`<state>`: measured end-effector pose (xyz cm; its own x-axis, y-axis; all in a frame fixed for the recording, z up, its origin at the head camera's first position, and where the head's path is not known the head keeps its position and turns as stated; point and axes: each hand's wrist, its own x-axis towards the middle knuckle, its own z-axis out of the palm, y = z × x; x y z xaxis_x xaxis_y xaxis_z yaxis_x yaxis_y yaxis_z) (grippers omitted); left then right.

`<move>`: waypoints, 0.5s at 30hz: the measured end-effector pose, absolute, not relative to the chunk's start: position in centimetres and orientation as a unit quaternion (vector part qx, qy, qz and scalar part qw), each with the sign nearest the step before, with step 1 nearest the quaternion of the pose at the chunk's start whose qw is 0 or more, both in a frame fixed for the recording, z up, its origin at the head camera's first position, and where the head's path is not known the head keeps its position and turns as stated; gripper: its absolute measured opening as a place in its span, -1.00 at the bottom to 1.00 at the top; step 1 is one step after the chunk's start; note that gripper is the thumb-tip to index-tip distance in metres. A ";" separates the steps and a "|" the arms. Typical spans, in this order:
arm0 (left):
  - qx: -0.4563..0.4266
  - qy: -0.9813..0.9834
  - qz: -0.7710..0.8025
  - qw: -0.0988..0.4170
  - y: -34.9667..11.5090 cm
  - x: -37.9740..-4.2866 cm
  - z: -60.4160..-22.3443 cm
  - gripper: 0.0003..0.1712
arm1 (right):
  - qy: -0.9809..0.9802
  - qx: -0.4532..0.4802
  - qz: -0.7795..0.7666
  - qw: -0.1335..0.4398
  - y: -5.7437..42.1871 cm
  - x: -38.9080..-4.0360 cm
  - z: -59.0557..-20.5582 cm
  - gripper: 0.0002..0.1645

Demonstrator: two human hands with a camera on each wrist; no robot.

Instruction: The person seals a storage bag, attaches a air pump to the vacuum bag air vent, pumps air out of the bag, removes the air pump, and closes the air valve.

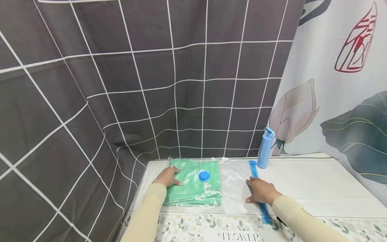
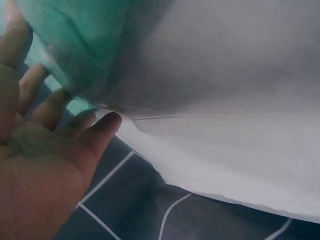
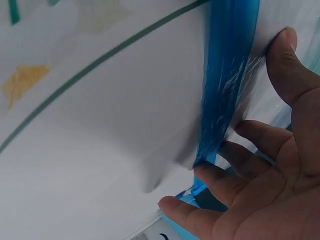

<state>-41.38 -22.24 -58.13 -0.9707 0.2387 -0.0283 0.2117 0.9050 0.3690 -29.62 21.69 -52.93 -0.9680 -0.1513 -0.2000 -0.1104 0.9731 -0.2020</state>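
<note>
A clear plastic storage bag lies flat on the table, with folded green fabric inside its left part. On the bag's upper face is a round blue valve cap. A blue zip strip runs along the bag's right end. My left hand rests at the left edge of the green bundle, fingers spread and loosely bent in the left wrist view. My right hand lies over the zip strip, its relaxed fingers against the blue band in the right wrist view.
A blue pump bottle stands at the back, just beyond the strip's far end. The white tabletop extends to the right. Floral-printed cloth covers the front edge. A dark gridded curtain hangs behind and to the left.
</note>
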 end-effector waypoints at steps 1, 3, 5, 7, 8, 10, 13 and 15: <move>0.108 0.974 0.193 0.040 -22.0 -40.9 -57.3 -0.05 | 0.988 -0.069 -0.092 0.105 21.6 -29.6 -52.9 0.13; 0.087 0.974 0.206 0.046 -21.3 -39.8 -55.8 -0.06 | 0.989 -0.073 -0.084 0.101 21.5 -29.6 -52.8 0.14; 0.070 0.974 0.208 0.050 -20.4 -38.1 -53.8 -0.06 | 0.989 -0.076 -0.081 0.099 21.5 -29.6 -52.7 0.14; 0.065 0.973 0.215 0.050 -20.1 -37.6 -53.7 -0.02 | 0.989 -0.081 -0.079 0.098 21.5 -29.6 -52.6 0.13; 0.066 0.973 0.215 0.048 -20.0 -37.5 -53.6 0.00 | 0.989 -0.083 -0.078 0.097 21.5 -29.6 -52.7 0.13; 0.081 0.974 0.207 0.037 -20.4 -38.3 -55.1 0.04 | 0.989 -0.090 -0.075 0.093 21.6 -29.7 -52.7 0.12; 0.089 0.977 0.193 0.029 -21.1 -40.0 -57.1 0.08 | 0.989 -0.096 -0.067 0.088 21.3 -29.9 -52.5 0.11; 0.095 0.979 0.181 0.018 -21.8 -41.4 -58.9 0.10 | 0.990 -0.095 -0.060 0.090 20.9 -30.2 -52.1 0.08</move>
